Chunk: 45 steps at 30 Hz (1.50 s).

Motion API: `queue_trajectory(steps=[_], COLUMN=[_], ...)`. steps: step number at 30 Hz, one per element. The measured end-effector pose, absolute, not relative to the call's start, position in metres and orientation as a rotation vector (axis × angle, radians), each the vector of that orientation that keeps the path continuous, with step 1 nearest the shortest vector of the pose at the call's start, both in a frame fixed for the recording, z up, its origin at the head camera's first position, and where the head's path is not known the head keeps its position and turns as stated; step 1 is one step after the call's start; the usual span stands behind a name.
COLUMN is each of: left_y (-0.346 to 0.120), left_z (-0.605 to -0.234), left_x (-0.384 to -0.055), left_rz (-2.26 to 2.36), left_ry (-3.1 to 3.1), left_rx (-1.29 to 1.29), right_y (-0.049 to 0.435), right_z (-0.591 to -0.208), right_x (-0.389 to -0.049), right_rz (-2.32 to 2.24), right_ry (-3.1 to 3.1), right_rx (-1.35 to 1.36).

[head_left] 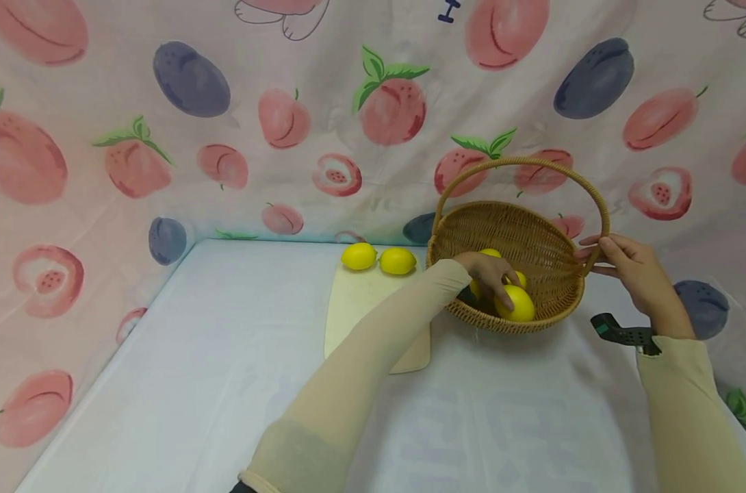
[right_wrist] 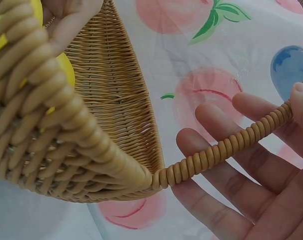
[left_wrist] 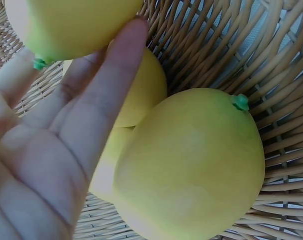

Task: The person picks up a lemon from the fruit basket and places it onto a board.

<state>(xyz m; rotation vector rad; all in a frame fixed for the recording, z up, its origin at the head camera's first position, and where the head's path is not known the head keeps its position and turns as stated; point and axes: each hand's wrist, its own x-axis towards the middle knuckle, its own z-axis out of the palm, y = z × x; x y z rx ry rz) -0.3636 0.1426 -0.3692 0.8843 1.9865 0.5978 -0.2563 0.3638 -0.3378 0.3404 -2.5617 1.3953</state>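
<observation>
The white tablecloth lies nearest you, the cream cutting board at twelve o'clock. At one o'clock, the wicker basket tilts its mouth toward you. Your left hand curves its fingers round a lemon at the basket's six o'clock, beside other lemons. At three o'clock, your right hand pinches the handle between thumb and spread fingers. Two further lemons lie along the board's far end, before the fruit-print backdrop.
</observation>
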Motion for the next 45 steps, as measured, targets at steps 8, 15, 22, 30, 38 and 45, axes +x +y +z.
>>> queue_trajectory(steps=[8, 15, 22, 30, 38, 45], left_y=[0.1428, 0.1399, 0.1372, 0.1384, 0.1382, 0.1383], left_z=[-0.3696, -0.3669, -0.3645, -0.3657, -0.3655, -0.3667], left_x=[-0.365, -0.3654, -0.3664, -0.3657, -0.3667, -0.3695], left_rz=[0.65, 0.712, 0.72, 0.695, 0.692, 0.826], left_ry=[1.942, 1.927, 1.924, 1.932, 1.991, 2.072], left_rx=[0.868, 0.85, 0.86, 0.888, 0.93, 1.024], right_y=[0.3653, 0.3641, 0.363, 0.3634, 0.3633, 0.3645], right_z=[-0.3389, -0.3387, -0.3375, -0.3375, -0.3375, -0.3387], right_x=[-0.2566, -0.2566, -0.2557, -0.2558, -0.2565, -0.2566], right_rz=[1.379, 1.38, 1.389, 1.394, 1.398, 1.402], right_ry=[-2.573, -2.57, -2.561, -2.552, -2.538, -2.546], right_rx=[0.32, 0.317, 0.335, 0.346, 0.358, 0.348])
